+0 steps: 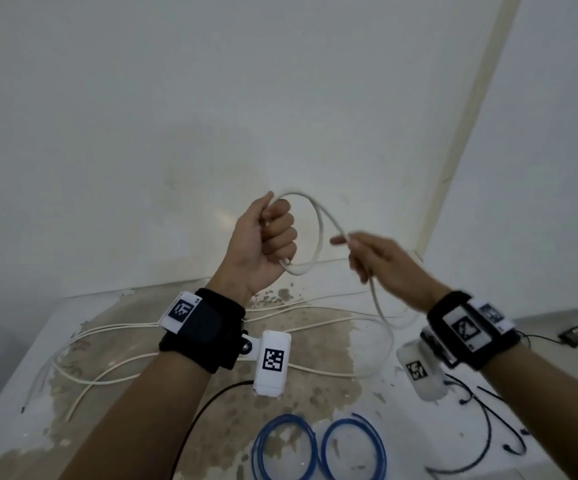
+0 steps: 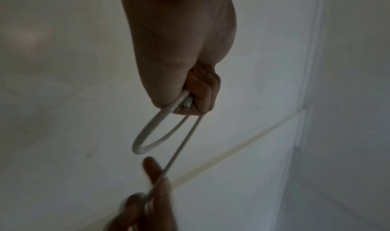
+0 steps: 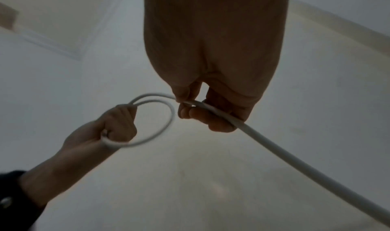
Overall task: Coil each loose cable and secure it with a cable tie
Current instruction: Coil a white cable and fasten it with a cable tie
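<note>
One loop of thin white round cable (image 1: pixel 318 233) held up in front of the pale wall. Left hand (image 1: pixel 266 240) raised in a fist, fingers (image 2: pixel 202 91) curled tight round the loop and the cut cable end. Right hand (image 1: pixel 381 261) beside it, thumb and fingertips (image 3: pixel 190 114) pinching the strand leading from the loop. Trailing down onto the stained white tabletop (image 1: pixel 315 368). Two coiled blue cables (image 1: pixel 318 448) lying near the front edge.

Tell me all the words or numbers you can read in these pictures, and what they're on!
No words or numbers can be read anywhere.
The wrist bands and white camera blocks carry only black-and-white square code patterns, not letters.
The white cable, blue coils and small dark thing on the floor show no print.
</note>
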Action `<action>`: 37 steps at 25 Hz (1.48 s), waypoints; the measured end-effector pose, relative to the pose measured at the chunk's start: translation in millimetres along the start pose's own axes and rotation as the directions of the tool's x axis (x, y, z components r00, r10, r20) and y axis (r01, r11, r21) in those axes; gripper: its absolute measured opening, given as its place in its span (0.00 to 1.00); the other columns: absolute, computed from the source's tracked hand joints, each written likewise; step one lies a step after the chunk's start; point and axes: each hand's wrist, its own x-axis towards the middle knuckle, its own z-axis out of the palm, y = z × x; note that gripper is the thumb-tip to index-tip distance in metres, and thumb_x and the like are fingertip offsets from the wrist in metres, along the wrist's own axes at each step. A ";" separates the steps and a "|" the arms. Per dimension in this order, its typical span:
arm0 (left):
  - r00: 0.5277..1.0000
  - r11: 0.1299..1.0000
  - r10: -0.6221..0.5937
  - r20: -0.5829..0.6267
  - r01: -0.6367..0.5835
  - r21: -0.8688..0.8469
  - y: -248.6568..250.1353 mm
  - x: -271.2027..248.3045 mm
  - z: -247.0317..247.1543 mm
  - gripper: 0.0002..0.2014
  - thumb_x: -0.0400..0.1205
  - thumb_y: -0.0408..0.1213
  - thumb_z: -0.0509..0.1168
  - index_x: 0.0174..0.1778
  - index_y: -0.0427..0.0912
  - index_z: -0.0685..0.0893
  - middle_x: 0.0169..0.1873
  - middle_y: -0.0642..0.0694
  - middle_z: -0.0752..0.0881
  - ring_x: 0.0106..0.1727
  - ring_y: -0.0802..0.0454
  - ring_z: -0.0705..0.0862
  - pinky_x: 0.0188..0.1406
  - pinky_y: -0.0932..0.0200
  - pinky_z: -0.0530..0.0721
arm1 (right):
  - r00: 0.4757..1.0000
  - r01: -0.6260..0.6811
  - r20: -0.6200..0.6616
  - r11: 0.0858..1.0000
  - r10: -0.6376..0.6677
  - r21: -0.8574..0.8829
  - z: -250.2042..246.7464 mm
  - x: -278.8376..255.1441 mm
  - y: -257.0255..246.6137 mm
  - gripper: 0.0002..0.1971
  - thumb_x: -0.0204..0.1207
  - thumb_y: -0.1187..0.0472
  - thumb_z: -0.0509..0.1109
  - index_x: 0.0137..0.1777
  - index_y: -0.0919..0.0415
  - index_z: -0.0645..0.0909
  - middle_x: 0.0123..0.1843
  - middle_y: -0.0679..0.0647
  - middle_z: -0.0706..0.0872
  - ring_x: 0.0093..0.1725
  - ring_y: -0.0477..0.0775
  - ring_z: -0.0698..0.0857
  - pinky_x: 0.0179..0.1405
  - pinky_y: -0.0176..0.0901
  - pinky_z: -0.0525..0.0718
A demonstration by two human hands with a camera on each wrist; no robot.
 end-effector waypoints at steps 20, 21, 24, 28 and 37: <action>0.970 0.994 -0.020 -0.243 0.045 0.100 -23.3 -11.8 -27.7 0.17 0.89 0.45 0.49 0.34 0.46 0.68 0.21 0.53 0.63 0.17 0.59 0.64 0.16 0.66 0.63 | 0.990 0.109 0.111 0.975 -0.089 -0.192 24.3 -66.6 -58.2 0.20 0.84 0.47 0.57 0.53 0.51 0.92 0.30 0.55 0.79 0.28 0.56 0.74 0.29 0.50 0.70; 0.967 0.988 -0.031 -0.254 0.068 0.137 -28.0 -13.8 -22.1 0.18 0.90 0.45 0.49 0.34 0.46 0.67 0.20 0.53 0.64 0.19 0.58 0.69 0.18 0.66 0.69 | 0.987 0.106 0.137 0.978 -0.081 -0.181 22.4 -64.8 -59.3 0.20 0.83 0.47 0.57 0.50 0.48 0.92 0.29 0.59 0.79 0.28 0.61 0.73 0.30 0.54 0.70; 0.957 0.944 -0.121 -0.263 0.193 0.266 -48.9 -21.4 -5.4 0.18 0.90 0.47 0.49 0.34 0.46 0.68 0.23 0.49 0.71 0.27 0.51 0.83 0.29 0.60 0.83 | 0.953 0.093 0.300 0.988 -0.052 -0.127 29.2 -59.0 -63.5 0.19 0.87 0.53 0.59 0.44 0.50 0.91 0.29 0.61 0.80 0.28 0.60 0.73 0.32 0.50 0.73; 0.933 0.798 -0.189 -0.307 0.328 0.505 -65.0 -28.3 7.5 0.17 0.89 0.48 0.53 0.41 0.41 0.76 0.26 0.45 0.80 0.22 0.50 0.81 0.19 0.60 0.81 | 0.968 0.090 0.247 0.984 -0.050 -0.154 22.6 -46.7 -59.9 0.14 0.87 0.58 0.66 0.40 0.49 0.87 0.28 0.35 0.83 0.28 0.40 0.78 0.33 0.30 0.72; 0.851 0.839 -0.525 0.014 0.515 0.174 -52.8 -36.2 4.3 0.15 0.86 0.46 0.53 0.37 0.44 0.76 0.18 0.54 0.58 0.14 0.61 0.56 0.09 0.69 0.54 | 0.968 -0.090 -0.238 0.995 0.077 -0.042 1.1 -53.5 -10.0 0.14 0.85 0.46 0.64 0.45 0.50 0.87 0.27 0.39 0.79 0.27 0.40 0.72 0.31 0.35 0.70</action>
